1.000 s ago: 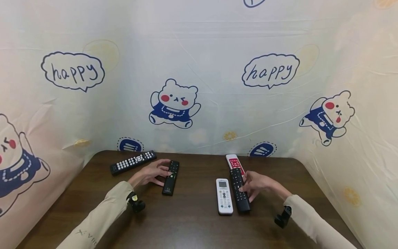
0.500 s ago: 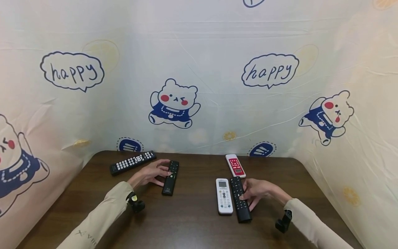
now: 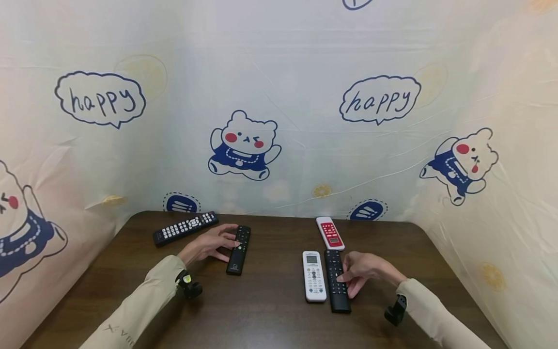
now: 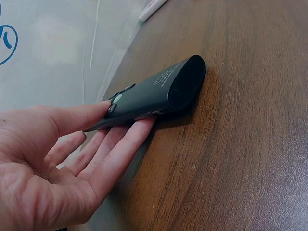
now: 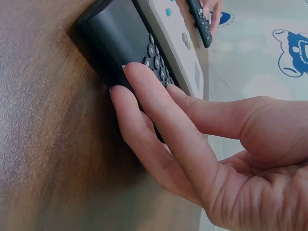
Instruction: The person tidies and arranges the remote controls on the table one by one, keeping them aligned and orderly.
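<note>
My left hand (image 3: pixel 214 243) pinches a slim black remote control (image 3: pixel 239 252), thumb on its top face and fingertips under its side edge, as the left wrist view shows. On the right, my right hand (image 3: pixel 365 271) holds a longer black remote control (image 3: pixel 337 286) by its right edge, the thumb on the buttons. That remote lies alongside a white remote control (image 3: pixel 314 278) with a small grey screen. Its far end is close to a red-and-white remote control (image 3: pixel 330 232). In the right wrist view, fingers (image 5: pixel 144 79) overlap the long remote's side.
Another black remote control (image 3: pixel 186 229) with white buttons lies slanted at the back left of the brown wooden table (image 3: pixel 261 320). Behind the table hangs a printed curtain (image 3: pixel 305 121), which also closes off both sides.
My right hand has drawn the long black remote toward me, off the red-and-white one, and turned it slightly straighter beside the white one. My left hand has stayed put.
</note>
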A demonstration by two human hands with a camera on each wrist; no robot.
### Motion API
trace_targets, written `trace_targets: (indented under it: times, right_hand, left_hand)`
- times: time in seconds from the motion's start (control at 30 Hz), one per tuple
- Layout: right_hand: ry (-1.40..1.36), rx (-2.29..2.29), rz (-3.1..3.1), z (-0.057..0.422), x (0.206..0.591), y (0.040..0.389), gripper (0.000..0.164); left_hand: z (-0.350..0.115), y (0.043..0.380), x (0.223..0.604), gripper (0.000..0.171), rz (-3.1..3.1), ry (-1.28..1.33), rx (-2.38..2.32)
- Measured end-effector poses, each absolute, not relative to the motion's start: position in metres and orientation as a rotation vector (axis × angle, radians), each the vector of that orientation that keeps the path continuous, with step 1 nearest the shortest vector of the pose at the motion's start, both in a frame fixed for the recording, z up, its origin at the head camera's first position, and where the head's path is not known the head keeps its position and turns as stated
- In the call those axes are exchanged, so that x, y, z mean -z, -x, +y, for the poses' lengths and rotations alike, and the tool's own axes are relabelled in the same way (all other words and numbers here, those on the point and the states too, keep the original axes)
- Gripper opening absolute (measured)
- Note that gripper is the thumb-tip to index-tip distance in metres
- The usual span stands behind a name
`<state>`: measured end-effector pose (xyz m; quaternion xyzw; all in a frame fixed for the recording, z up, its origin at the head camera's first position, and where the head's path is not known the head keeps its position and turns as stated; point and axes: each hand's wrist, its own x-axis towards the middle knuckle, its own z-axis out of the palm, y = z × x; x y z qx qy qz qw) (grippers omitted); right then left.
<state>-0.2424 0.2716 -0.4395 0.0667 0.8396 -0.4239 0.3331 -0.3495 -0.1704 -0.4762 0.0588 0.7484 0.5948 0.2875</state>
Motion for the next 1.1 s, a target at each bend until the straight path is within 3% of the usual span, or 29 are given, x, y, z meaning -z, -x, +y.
trace_targets:
  times: [1.1]
  right_hand:
    - [-0.155,1.178,2.195,0.238,0.444,0.254,0.022]
  left_hand:
    - [-0.168,0.353,0.477,0.077,1.987,-0.146,-1.574]
